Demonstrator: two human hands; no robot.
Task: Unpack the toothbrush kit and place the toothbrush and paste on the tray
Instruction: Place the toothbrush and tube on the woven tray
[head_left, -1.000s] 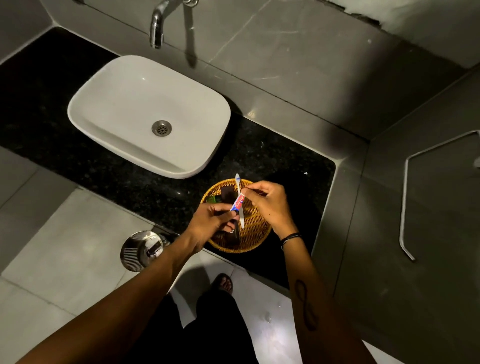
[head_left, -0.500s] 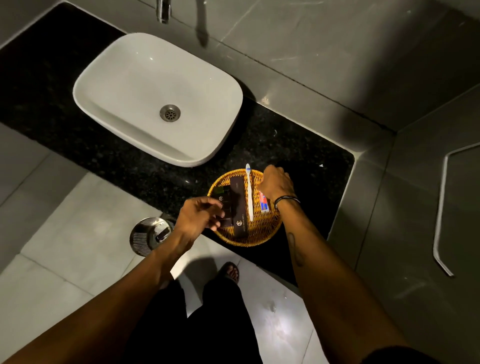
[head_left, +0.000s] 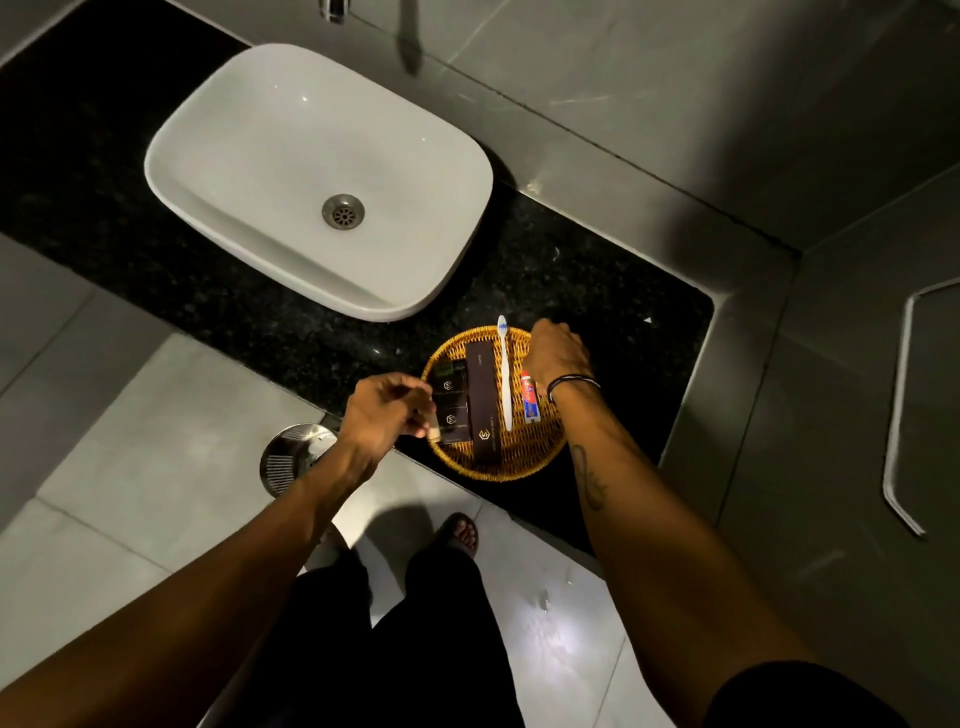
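A grey-tiled bathroom corner holds a black speckled counter (head_left: 597, 270), with a white basin (head_left: 311, 176) sitting on it at the left and the tip of a tap (head_left: 332, 9) just above at the top edge. Near the counter's front edge rests a round wicker tray (head_left: 498, 467). On the tray a white toothbrush (head_left: 504, 374) lies lengthwise, its bristled head reaching over the far rim, and just to its right lies the small red-and-blue tube of paste (head_left: 529, 398), close beside the brush but not clearly touching it. Left of the brush a long dark box (head_left: 483, 405) lies parallel to it, and further left are two smaller dark boxes (head_left: 451, 410) with pale logos, set one behind the other. The right hand (head_left: 558, 356) is curled over the tray's far right side, knuckles up, just beside the top of the paste tube; whether its fingers are gripping anything cannot be told from this angle. A dark band (head_left: 571, 385) circles that wrist. The left hand (head_left: 387, 410) hovers at the tray's left edge with fingers loosely bent, a small pale object showing at its fingertips, too small to identify. Below the counter a round metal bin lid (head_left: 291, 457) sits on the pale floor.
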